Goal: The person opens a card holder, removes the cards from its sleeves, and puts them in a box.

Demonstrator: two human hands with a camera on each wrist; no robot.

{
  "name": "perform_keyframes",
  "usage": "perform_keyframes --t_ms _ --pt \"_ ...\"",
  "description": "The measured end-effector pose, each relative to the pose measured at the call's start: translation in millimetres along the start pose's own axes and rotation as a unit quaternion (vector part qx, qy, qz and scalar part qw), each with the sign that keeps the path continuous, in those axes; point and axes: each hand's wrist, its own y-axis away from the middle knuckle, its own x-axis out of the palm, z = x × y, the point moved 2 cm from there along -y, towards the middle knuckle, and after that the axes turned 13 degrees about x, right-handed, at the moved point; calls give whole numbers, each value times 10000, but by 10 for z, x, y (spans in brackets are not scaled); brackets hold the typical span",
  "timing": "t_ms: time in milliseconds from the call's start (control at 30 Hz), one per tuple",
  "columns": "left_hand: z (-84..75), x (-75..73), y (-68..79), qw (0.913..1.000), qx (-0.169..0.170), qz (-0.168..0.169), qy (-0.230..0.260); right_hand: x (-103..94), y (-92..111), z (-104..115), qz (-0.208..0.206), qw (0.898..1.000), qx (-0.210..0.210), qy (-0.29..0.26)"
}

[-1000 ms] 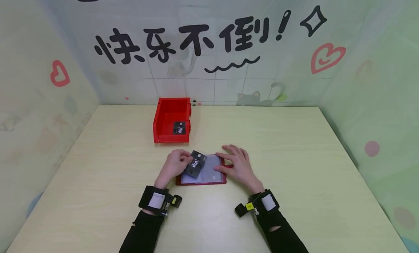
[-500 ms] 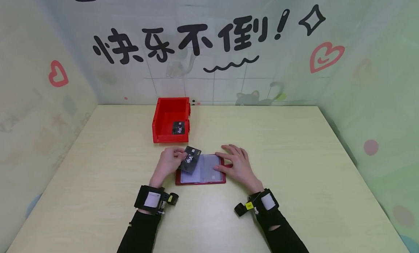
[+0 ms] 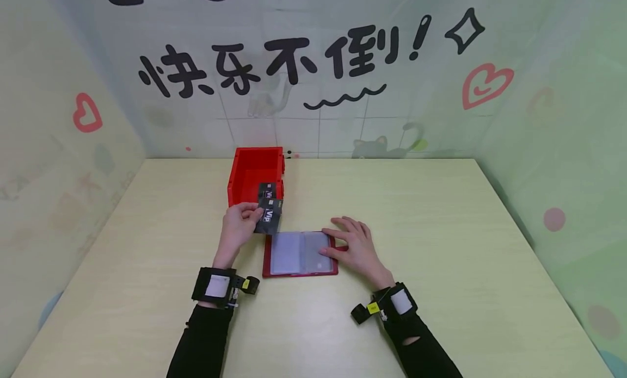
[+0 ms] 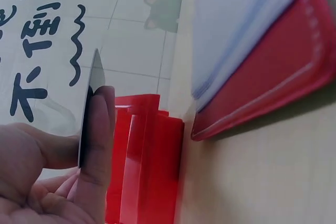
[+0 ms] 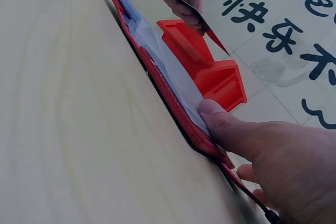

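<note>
My left hand (image 3: 237, 225) pinches a black VIP card (image 3: 270, 218) between thumb and fingers, in front of the red bin (image 3: 246, 171). In the left wrist view this card (image 4: 97, 72) appears almost edge-on. A second black VIP card (image 3: 266, 190) lies in the bin, partly covered by the held one. On the table lies an open red card holder (image 3: 267, 261) with clear plastic sleeves (image 3: 286, 252). At its right side rests my right hand (image 3: 359, 248), fingers extended. In the right wrist view its thumb (image 5: 211, 107) presses on the sleeves.
The red bin stands near the back edge of the pale wooden table (image 3: 431, 258). A printed backdrop (image 3: 196, 128) rises behind it, with walls on both sides. A short red strap (image 5: 241, 184) runs from the card holder beside the right hand.
My left hand has carried the VIP card up and left, from over the card holder's left sleeve to the front of the red bin. The card has turned more upright. My right hand stays put.
</note>
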Motion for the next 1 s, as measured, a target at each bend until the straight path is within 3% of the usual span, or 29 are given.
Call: perform_keyframes --t_ms 267,633,1000 --pt "1 -55 -159 9994 105 -329 7 11 0 -17 30 10000 31 -1" --pt "-15 -104 -346 9978 -6 -634 173 16 -12 -25 -32 10000 -22 31" --pt "-11 -53 -543 9977 -108 -652 140 12 1 -8 -2 10000 -12 -1"
